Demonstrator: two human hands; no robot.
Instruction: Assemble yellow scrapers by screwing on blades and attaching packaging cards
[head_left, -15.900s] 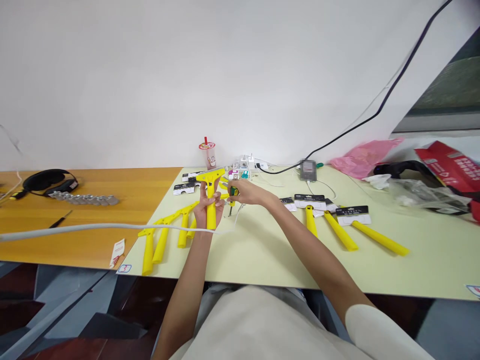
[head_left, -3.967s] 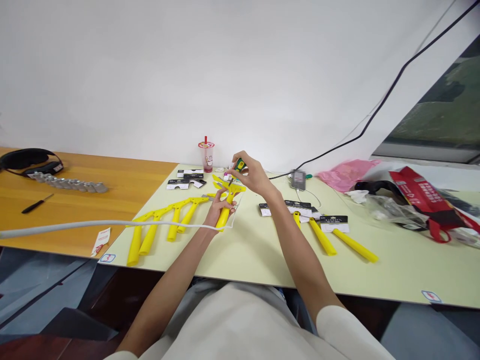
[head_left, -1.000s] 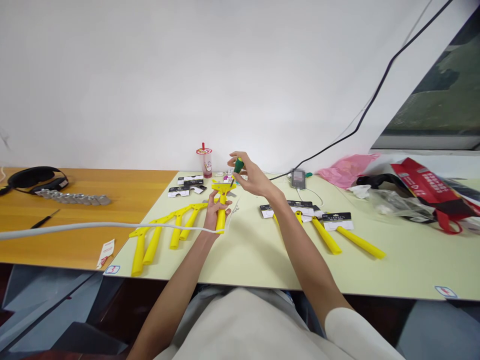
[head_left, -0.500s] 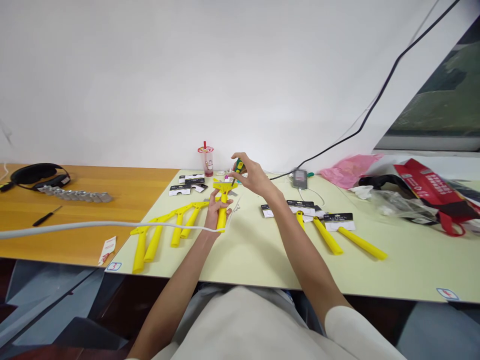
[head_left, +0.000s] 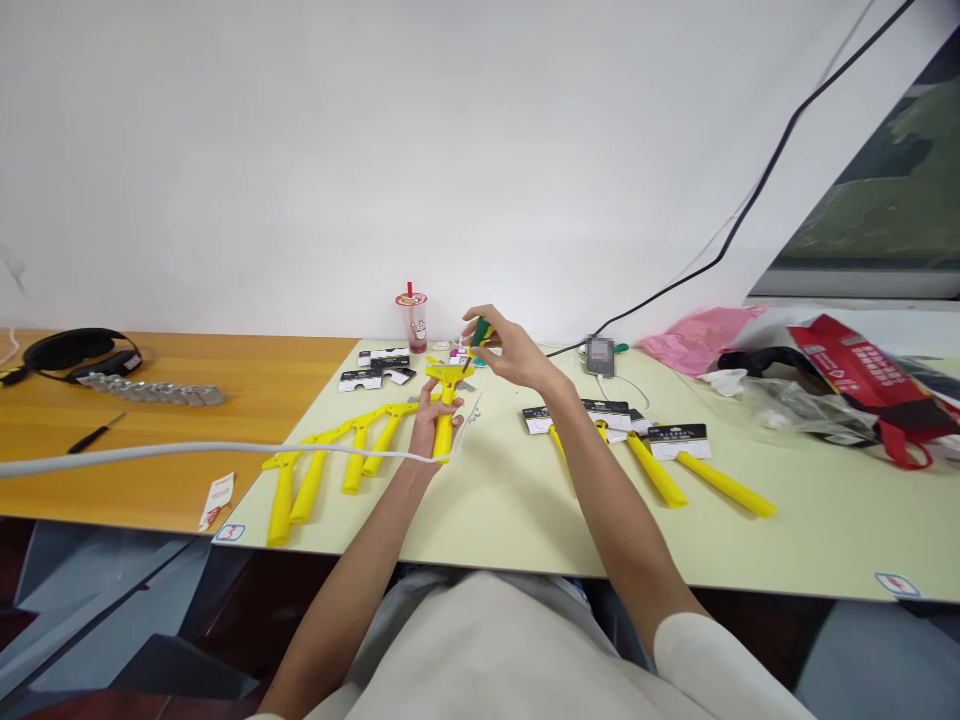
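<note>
My left hand (head_left: 426,424) is closed round the handle of a yellow scraper (head_left: 447,400), which stands upright with its wide head at the top. In my right hand (head_left: 513,350) is a screwdriver (head_left: 481,332) with a green and yellow handle, gripped between thumb and fingers. Its shaft slants down to the scraper's head; whether the tip sits in a screw is too small to tell. Several more yellow scrapers (head_left: 352,455) lie in a row left of my left hand. Yellow handles (head_left: 656,470) with black and white cards (head_left: 679,441) lie beyond my right forearm.
A drink cup (head_left: 416,325) with a red straw stands by the wall. Black cards (head_left: 384,360) lie before it. A small device (head_left: 600,356) with cables, a pink bag (head_left: 701,338) and a red bag (head_left: 862,375) are at right. Headphones (head_left: 79,355) rest on the wooden table; a white cable crosses the left.
The screwdriver handle has turned a little in my right fingers, and that hand has shifted slightly right. My left hand and the scraper stay in place.
</note>
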